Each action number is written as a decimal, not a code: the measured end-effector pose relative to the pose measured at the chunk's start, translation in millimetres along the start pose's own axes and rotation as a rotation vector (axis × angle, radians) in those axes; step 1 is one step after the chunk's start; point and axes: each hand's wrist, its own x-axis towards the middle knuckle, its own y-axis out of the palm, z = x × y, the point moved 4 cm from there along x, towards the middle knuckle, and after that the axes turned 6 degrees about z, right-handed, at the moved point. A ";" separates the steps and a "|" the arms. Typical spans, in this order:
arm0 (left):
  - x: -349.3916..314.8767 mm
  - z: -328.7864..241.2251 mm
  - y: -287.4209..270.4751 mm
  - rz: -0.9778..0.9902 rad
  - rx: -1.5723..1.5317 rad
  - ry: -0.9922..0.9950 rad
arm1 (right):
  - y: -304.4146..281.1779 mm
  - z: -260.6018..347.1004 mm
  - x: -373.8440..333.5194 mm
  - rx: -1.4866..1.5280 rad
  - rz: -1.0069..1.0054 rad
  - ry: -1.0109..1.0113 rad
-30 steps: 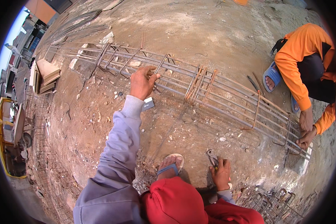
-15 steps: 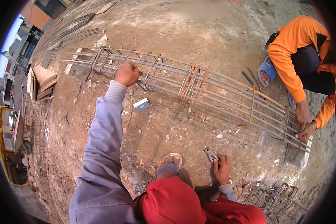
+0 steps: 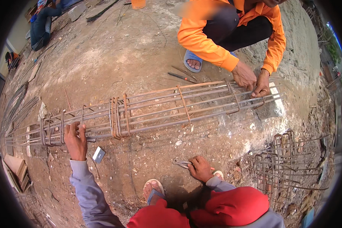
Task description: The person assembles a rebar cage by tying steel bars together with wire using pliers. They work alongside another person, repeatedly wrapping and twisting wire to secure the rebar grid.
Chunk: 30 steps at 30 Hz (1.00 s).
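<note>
A long cage of steel rebar (image 3: 152,117) lies across the ground in front of me, its bars ringed by several bent stirrups (image 3: 184,104). Toward its left part, my left hand (image 3: 76,141) is closed at the near side, fingers and thumb around the rebar beside an upright stirrup. Low in the middle, over the dirt, my right hand (image 3: 201,168) grips a pair of pincers (image 3: 182,163) whose jaws point left. A small grey-and-white box (image 3: 98,155) lies on the ground just right of my left wrist.
Across the cage a crouching co-worker in an orange shirt (image 3: 207,41) has both hands (image 3: 250,81) on its right end. A tangle of rebar stirrups (image 3: 281,163) lies at right. Boards (image 3: 17,169) are stacked at left. Another person (image 3: 41,28) squats far left.
My view has swung right, so the cage and co-worker appear further left. My left hand stays at the rebar, with its fingers slightly shifted. My right hand still has the pincers.
</note>
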 end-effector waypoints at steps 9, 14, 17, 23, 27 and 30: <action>8.3 -90.9 69.3 0.078 -0.030 0.117 | 6.8 1.0 -6.4 0.006 -0.008 -0.002; 21.0 -66.8 88.5 0.239 -0.573 -0.148 | 10.5 -0.4 -9.0 -0.021 -0.032 -0.068; 24.8 -33.5 96.2 0.252 -0.741 -0.237 | 13.9 -4.3 -11.9 -0.004 -0.034 -0.085; 23.6 24.1 64.3 0.071 -0.304 -0.223 | -5.6 -3.8 21.7 0.058 0.012 -0.145; 12.5 -57.2 41.6 -0.324 0.113 0.292 | -1.5 -0.8 36.6 -0.009 0.097 -0.162; 6.2 -72.4 72.3 0.127 -0.260 0.013 | 1.4 19.4 42.2 -0.027 0.082 -0.109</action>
